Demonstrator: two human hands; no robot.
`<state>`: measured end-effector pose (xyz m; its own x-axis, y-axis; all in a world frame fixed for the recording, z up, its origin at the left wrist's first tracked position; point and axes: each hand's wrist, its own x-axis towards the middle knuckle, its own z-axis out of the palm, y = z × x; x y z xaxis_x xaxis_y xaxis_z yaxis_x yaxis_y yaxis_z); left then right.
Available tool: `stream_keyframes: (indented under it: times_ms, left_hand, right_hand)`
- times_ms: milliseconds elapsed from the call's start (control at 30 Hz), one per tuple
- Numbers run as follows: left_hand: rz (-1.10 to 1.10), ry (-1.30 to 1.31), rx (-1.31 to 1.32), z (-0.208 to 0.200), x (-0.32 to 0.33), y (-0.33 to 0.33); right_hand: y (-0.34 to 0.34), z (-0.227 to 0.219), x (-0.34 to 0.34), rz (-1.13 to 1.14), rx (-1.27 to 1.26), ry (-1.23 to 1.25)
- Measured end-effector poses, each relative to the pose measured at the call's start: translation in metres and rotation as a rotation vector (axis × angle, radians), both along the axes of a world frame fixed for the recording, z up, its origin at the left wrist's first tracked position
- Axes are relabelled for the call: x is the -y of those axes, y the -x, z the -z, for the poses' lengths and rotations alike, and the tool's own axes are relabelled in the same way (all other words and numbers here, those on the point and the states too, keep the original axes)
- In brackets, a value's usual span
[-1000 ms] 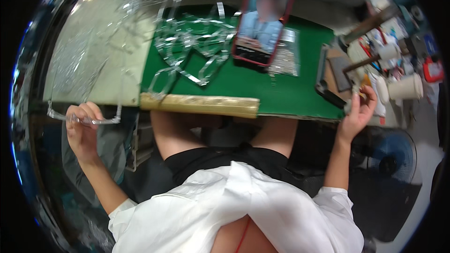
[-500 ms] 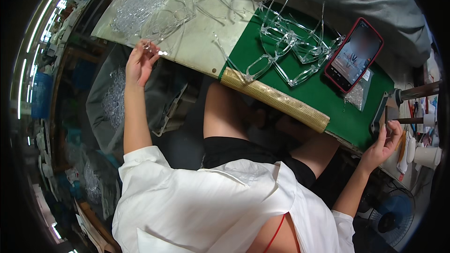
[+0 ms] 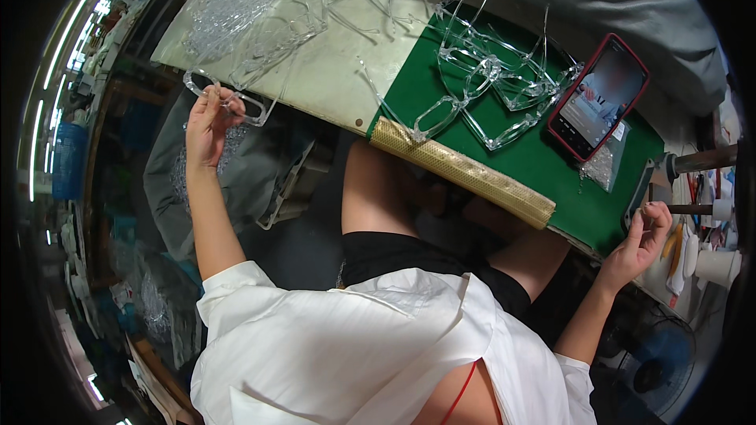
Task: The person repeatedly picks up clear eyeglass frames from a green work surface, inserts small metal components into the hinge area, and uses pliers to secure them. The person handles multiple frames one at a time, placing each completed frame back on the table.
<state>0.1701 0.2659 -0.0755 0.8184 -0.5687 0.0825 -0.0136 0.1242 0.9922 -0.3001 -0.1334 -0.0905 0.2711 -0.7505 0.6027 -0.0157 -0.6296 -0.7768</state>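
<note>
In my left hand (image 3: 207, 130) is a clear plastic eyeglass frame (image 3: 253, 116), pinched by the fingers near its middle, just off the table's left front edge. Its rims stick out on both sides of the fingers. My right hand (image 3: 635, 248) is up by the right table edge, beside a metal rod (image 3: 693, 209). Its fingers are loosely curled with the thumb apart, and I see nothing between them. More clear eyeglass frames (image 3: 498, 102) lie tangled over the green mat (image 3: 504, 161) and the pale tabletop (image 3: 346, 71).
A heap of small clear parts (image 3: 236, 12) covers the far left. A red-cased phone (image 3: 598, 98) leans on a plastic bag (image 3: 608, 165) at the right. A gold patterned roll (image 3: 465, 173) lines the front edge. A fan (image 3: 657, 366) stands lower right.
My left hand has moved slightly left and down, and the eyeglass frame now shows fully in its fingers, away from the pile. My right hand has hardly moved.
</note>
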Motion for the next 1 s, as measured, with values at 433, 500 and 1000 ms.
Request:
stream_keyframes:
  times_ms: [433, 500, 1000]
  left_hand:
    - [0.049, 0.020, 0.028, -0.005, 0.013, -0.003]
    - [0.024, 0.004, 0.046, -0.011, 0.009, -0.002]
    - [0.061, -0.710, 0.080, -0.007, 0.029, -0.051]
  right_hand:
    - [-0.004, 0.002, -0.010, -0.037, -0.045, -0.022]
    - [-0.003, 0.004, -0.009, -0.041, -0.049, -0.028]
    - [-0.003, 0.006, -0.011, -0.047, -0.068, -0.030]
